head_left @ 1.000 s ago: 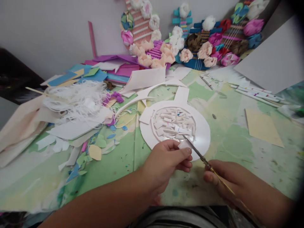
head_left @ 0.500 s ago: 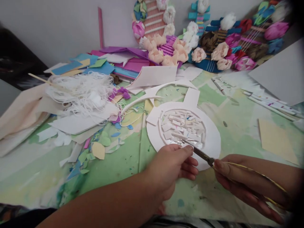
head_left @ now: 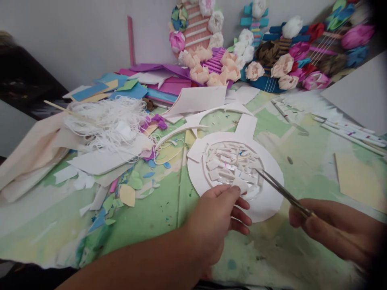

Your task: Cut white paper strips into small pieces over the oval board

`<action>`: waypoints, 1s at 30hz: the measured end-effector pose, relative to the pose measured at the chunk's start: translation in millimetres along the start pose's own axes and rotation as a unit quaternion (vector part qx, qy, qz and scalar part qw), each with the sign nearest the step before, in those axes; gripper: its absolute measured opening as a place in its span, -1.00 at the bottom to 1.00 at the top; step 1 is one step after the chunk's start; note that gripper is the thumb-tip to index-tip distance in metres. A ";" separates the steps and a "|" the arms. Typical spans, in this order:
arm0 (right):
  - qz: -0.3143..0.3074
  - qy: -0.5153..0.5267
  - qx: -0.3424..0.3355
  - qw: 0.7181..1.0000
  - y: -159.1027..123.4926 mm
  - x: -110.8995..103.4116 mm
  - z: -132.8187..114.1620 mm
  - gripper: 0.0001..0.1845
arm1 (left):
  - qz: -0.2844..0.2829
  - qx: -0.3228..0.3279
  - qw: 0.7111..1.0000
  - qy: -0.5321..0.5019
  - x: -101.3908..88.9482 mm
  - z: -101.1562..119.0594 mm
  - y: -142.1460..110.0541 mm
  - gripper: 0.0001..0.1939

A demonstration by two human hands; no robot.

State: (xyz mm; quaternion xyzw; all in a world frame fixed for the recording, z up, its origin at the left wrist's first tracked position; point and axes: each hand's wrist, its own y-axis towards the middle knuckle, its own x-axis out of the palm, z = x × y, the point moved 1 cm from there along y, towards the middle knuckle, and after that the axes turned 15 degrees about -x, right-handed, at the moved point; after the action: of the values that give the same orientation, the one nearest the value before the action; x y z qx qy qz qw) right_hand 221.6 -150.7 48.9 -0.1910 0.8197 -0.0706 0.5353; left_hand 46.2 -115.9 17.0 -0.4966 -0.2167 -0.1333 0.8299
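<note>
Between thumb and forefinger my left hand (head_left: 222, 215) pinches a small white paper piece (head_left: 239, 184), its other fingers loosely spread. This hand hovers over the near edge of a round white card shape (head_left: 272, 187) with a rectangular tab at its top. Inside the round shape a raised rim encloses many small white paper cuttings (head_left: 226, 161). My right hand (head_left: 329, 229) grips scissors (head_left: 284, 191) by the handles; the blades point up-left, slightly parted, over the right side of the cuttings. The handle loops are mostly hidden by the fingers and blur.
A tangle of white string (head_left: 105, 117) and paper scraps (head_left: 127, 195) lie left. White sticks (head_left: 350, 133) and a beige sheet (head_left: 359, 181) lie right. Curved card offcuts (head_left: 217, 108) sit behind the round shape. Paper-flower decorations (head_left: 281, 66) stand along the wall.
The scissors have moved right, away from the left fingers, and their blades have turned. The white paper piece now shows more clearly in my left hand, which stays nearly in place.
</note>
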 end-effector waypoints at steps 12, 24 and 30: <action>0.139 -0.428 -0.184 0.874 3.1 4.4 34.0 -0.57 | -0.017 0.088 0.995 0.042 -4.0 6.7 2.9 -0.86; 0.105 -0.444 -0.169 0.874 12.8 -25.0 2.5 -0.62 | 0.120 0.268 0.927 0.232 -15.2 23.1 2.6 -0.79; 0.037 -0.367 -0.103 0.924 22.7 -32.3 -11.9 -0.57 | 0.134 0.296 0.919 0.225 -16.3 30.6 0.1 -0.79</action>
State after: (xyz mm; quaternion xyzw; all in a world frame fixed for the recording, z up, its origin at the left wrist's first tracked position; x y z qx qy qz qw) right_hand 216.9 -118.3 74.1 -0.2270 0.5754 0.1087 0.7782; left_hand 25.2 -88.8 21.5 -0.2096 0.0147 -0.0594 0.9759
